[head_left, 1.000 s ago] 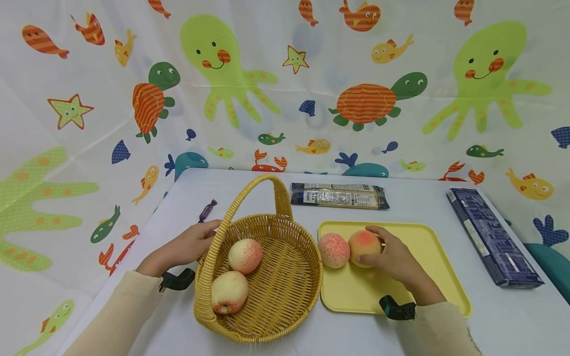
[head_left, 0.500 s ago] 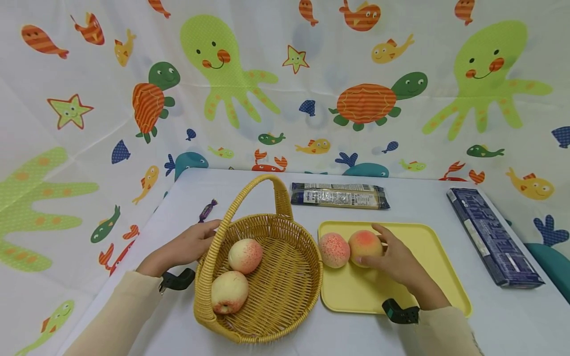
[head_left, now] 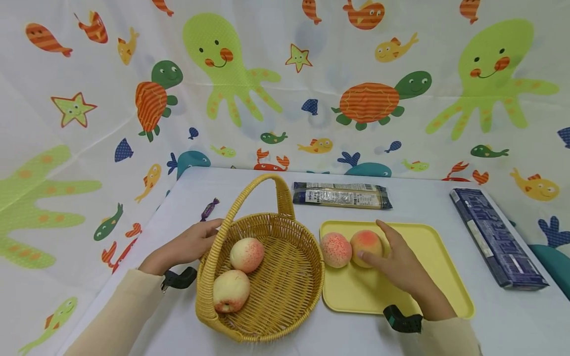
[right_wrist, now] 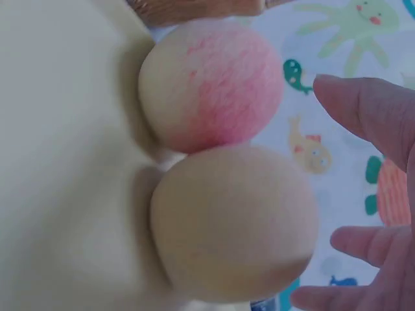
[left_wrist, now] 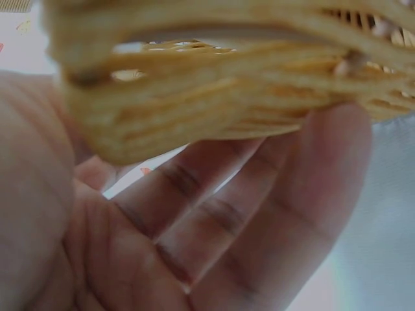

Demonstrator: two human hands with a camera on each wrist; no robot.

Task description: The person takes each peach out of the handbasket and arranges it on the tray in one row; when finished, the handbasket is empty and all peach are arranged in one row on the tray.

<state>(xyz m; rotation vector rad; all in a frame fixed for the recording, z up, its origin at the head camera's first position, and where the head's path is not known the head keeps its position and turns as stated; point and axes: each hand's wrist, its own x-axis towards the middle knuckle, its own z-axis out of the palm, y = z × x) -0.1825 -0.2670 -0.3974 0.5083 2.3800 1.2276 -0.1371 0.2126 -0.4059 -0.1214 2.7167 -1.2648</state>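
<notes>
My left hand grips the left side of a woven wicker basket near its arched handle. In the left wrist view, fingers reach below the basket rim and touch it. Two pale peaches lie inside: one with a red blush, and one nearer me. A yellow tray stands right of the basket, bearing a pink-speckled peach and an orange-topped peach, side by side and touching. Over the tray, my right hand has spread fingers beside the orange-topped peach, apart from it in the right wrist view.
A wrapped purple candy lies beyond my left hand. Behind the tray is a flat dark packet; a long blue box lies to the right. A white curtain printed with sea animals borders the table.
My right hand has opened its fingers and drawn slightly right, away from the orange-topped peach. Left hand, basket and peaches keep their places; the head view has shifted slightly.
</notes>
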